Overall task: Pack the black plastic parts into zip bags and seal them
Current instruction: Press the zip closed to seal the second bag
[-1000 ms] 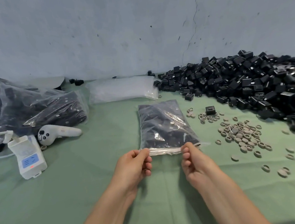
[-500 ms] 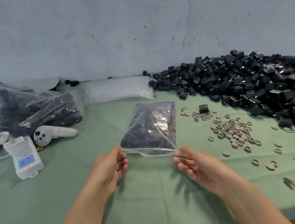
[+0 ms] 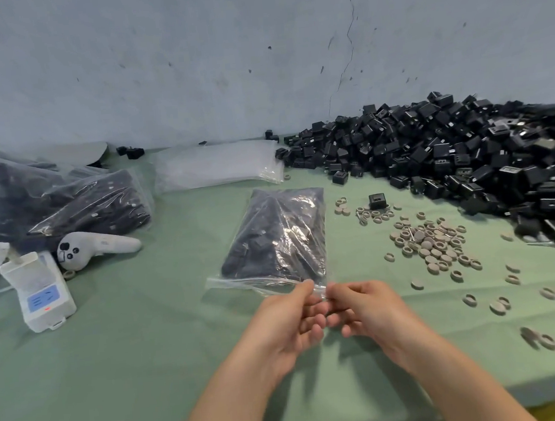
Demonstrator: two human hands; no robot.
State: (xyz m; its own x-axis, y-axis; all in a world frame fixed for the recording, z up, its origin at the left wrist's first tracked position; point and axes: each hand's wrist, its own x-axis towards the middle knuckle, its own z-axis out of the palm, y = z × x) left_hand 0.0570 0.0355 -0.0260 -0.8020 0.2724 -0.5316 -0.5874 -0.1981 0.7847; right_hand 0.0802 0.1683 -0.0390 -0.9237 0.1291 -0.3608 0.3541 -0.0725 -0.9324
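A clear zip bag (image 3: 280, 240) filled with black plastic parts lies on the green cloth in the middle, its zip edge toward me. My left hand (image 3: 289, 319) and my right hand (image 3: 363, 310) meet at the bag's near right corner, and both pinch the zip strip there between thumb and fingers. A big heap of loose black plastic parts (image 3: 457, 153) fills the back right. One single black part (image 3: 377, 200) sits apart from the heap. A stack of empty zip bags (image 3: 216, 165) lies at the back centre.
Filled bags of black parts (image 3: 70, 206) pile up at the left. A white handheld controller (image 3: 96, 247) and a white power strip (image 3: 40, 292) lie in front of them. Several beige rings (image 3: 431, 244) are scattered right of the bag. The table's front edge (image 3: 484, 403) is near.
The bag has turned so its zip edge slants. My left hand slid from the left end of the zip to the right corner, where both hands now pinch together.
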